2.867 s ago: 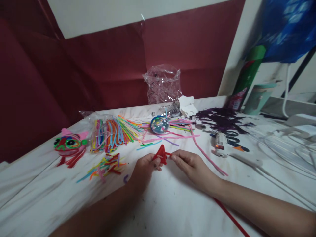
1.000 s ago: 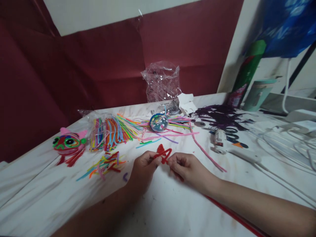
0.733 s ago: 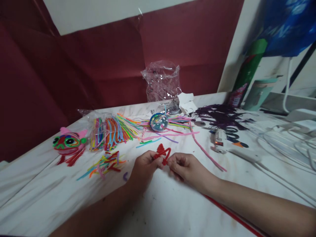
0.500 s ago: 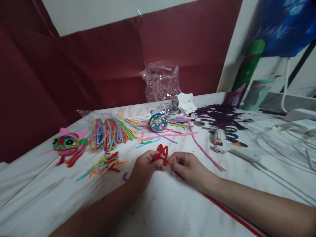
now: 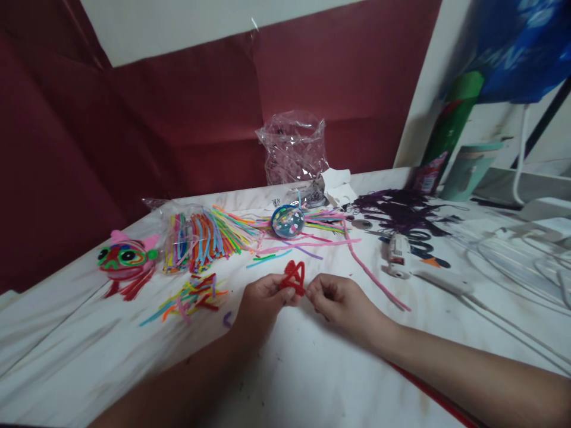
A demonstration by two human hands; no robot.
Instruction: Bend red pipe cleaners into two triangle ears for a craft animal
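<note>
Bent into a small triangular loop, a red pipe cleaner [image 5: 293,277] is pinched between the thumb and fingers of my left hand [image 5: 261,300]. My right hand [image 5: 336,300] is closed in a pinch at the loop's right side, its fingertips against the red pipe cleaner. A long red strand [image 5: 428,389] emerges from under my right forearm; whether it joins the loop is hidden. Just beyond my hands lie a pink pipe cleaner [image 5: 375,276] and a clear ball [image 5: 288,221] with coloured spots and a blue rim.
Cut pipe cleaner pieces [image 5: 191,299] lie left of my hands, near a red pig-like figure [image 5: 127,261]. Behind are bundled pipe cleaners [image 5: 205,238] in clear plastic. A white glue gun [image 5: 399,255], cables [image 5: 526,255], purple shreds [image 5: 397,208] and a green cup [image 5: 470,172] occupy the right.
The view has shifted slightly. My right fingers have moved a little away from the loop's middle, and the red strand under my forearm shows less. My left hand keeps its grip.
</note>
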